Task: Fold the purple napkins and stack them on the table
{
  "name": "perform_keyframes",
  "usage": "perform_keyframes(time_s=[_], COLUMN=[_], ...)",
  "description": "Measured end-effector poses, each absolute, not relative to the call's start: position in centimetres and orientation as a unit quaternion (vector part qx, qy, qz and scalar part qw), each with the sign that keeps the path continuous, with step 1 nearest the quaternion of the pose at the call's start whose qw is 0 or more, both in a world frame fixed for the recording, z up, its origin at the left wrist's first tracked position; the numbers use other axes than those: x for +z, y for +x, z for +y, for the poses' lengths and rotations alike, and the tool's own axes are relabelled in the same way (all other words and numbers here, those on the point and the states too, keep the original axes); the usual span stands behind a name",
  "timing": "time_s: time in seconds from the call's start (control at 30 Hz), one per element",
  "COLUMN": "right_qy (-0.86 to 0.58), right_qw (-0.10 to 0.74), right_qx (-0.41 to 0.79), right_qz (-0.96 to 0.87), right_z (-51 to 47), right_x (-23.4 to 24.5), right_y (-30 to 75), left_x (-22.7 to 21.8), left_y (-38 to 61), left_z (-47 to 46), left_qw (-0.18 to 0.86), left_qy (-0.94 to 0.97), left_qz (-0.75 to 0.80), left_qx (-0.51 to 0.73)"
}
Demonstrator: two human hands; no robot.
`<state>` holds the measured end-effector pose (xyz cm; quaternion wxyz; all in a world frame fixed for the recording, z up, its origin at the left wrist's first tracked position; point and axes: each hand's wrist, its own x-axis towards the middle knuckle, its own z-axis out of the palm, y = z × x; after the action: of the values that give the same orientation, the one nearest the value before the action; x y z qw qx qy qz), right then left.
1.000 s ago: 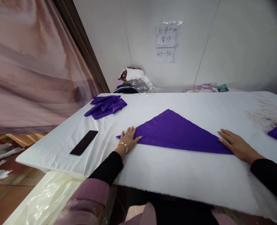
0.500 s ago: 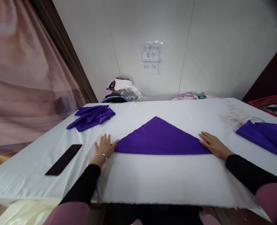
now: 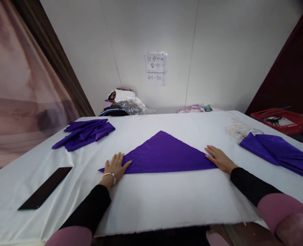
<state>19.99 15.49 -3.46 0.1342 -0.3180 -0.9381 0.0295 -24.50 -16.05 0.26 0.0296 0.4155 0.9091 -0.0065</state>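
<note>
A purple cloth (image 3: 164, 153) folded into a flat triangle lies on the white-covered table (image 3: 166, 198), its long edge toward me and its peak pointing away. My left hand (image 3: 116, 166), wearing a silver bangle, rests with spread fingers on the left part of the cloth; a thin purple tip sticks out to the left of it. At the right corner my right hand (image 3: 219, 158) lies flat, fingers stretched over the cloth's edge. That corner is hidden under the palm. Both hands are open and grip nothing.
Crumpled purple cloth (image 3: 87, 133) lies at the far left, with more purple cloth (image 3: 281, 150) on the right. A flat dark rectangular object (image 3: 46, 188) is near my left arm. Behind are bagged fabrics (image 3: 127, 102), a red basket (image 3: 281, 123) and a wall sign (image 3: 155, 68).
My left hand has shifted inward onto the cloth, uncovering its left tip. The right hand stays at the right corner. The whole view has swung a little to the right.
</note>
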Motion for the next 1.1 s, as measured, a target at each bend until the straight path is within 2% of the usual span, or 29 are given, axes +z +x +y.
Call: perform_keyframes(time_s=[0.2, 0.4, 0.57, 0.8, 1.1], right_qy=[-0.332, -0.337, -0.319, -0.378, -0.41], right_qw=[0.118, 0.003, 0.055, 0.075, 0.134], right_qx=[0.056, 0.145, 0.172, 0.18, 0.187], right_qz=[-0.934, -0.93, -0.931, -0.905, -0.883], right_z=[15.9, 18.6, 18.8, 18.6, 19.0], right_x=[-3.3, 1.2, 4.7, 3.0, 1.0], right_y=[20.1, 17.4, 7.8, -5.6, -7.6], left_x=[0.8, 1.8, 1.0, 0.6, 0.3], left_y=[-26.3, -23.7, -24.1, -24.6, -24.8], left_z=[-16.9, -13.5, -12.7, -13.1, -13.5], left_qw=[-0.01, -0.02, -0.058, -0.043, -0.068], left_qy=[0.35, 0.474, 0.456, 0.447, 0.485], left_qz=[0.937, 0.879, 0.886, 0.886, 0.847], left_qx=[0.005, 0.049, 0.055, 0.116, 0.208])
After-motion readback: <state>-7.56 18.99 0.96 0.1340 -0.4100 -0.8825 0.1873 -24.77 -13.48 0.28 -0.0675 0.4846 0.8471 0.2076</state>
